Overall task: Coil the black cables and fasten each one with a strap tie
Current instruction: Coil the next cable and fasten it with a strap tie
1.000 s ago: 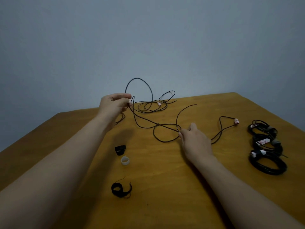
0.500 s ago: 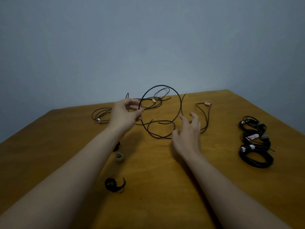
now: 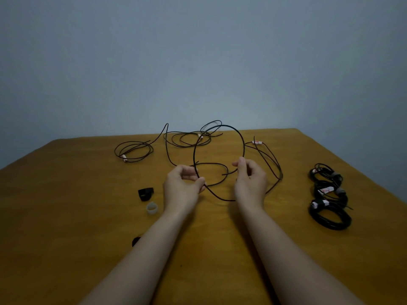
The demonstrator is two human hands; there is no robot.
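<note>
**Item 1. Black cable in work** [image 3: 229, 127]: centre of frame. One upright loop is raised off the wooden surface [image 3: 66, 216]. The rest trails right toward a white-tagged plug [image 3: 256, 142], and slack lies on the surface just right of my right hand.

**Item 2. My left hand** [image 3: 182, 186]: fingers [image 3: 199, 183] narrow, pinching the loop at its lower left.

**Item 3. My right hand** [image 3: 251, 183]: fingers [image 3: 241, 164] narrow, pinching the same loop on its right side, under the arc.

**Item 4. Loose cables, two:** one loosely gathered cable [image 3: 134, 149] at upper left of the surface, and one sprawled cable [image 3: 187, 139] behind the raised loop. Neither is tied.

**Item 5. Finished coils, three** [image 3: 330, 216]: in a column at the right of the frame, well apart from my hands, each bound.

**Item 6. Strap ties:** a black tie [image 3: 145, 194] and a whitish ring tie [image 3: 152, 208] just below it, both left of my left wrist. A third dark tie [image 3: 136, 241] is mostly hidden by my left forearm.

**Step in hand:** coiling. I judge this an early turn, with most of this cable's length not yet gathered.

**Next move calls for:** passing the right-hand section to my left fingers, which should hold the gathered turns together. My right hand then draws in slack from the right, matching the loop size. The trailing length may snag the sprawled cable behind.
</note>
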